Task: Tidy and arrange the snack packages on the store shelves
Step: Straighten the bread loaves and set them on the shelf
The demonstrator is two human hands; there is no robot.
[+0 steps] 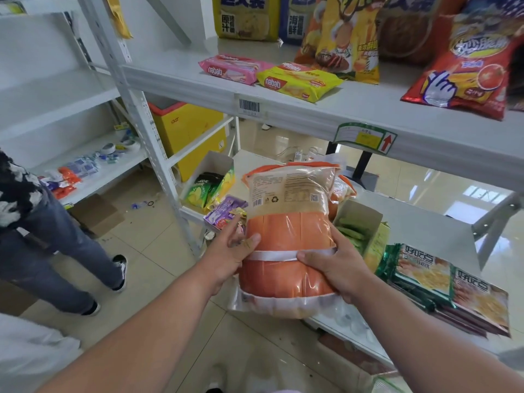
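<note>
A big orange snack bag (289, 231) with a clear printed back panel is upright in front of the lower shelf (411, 219). My left hand (229, 256) grips its left side and my right hand (337, 265) grips its right side near the white band. On the upper shelf (283, 106) lie a pink Nabati pack (235, 69) and a yellow Nabati pack (297, 80), with tall chip bags (348, 38) and a red chip bag (465, 72) further right.
Green cracker packs (442, 282) lie on the lower shelf's right. Open cartons of small snacks (212, 185) and green packets (357, 231) stand there too. A person's legs (56, 251) are at the left by another shelving unit (93, 168). A yellow freezer (187, 129) stands behind.
</note>
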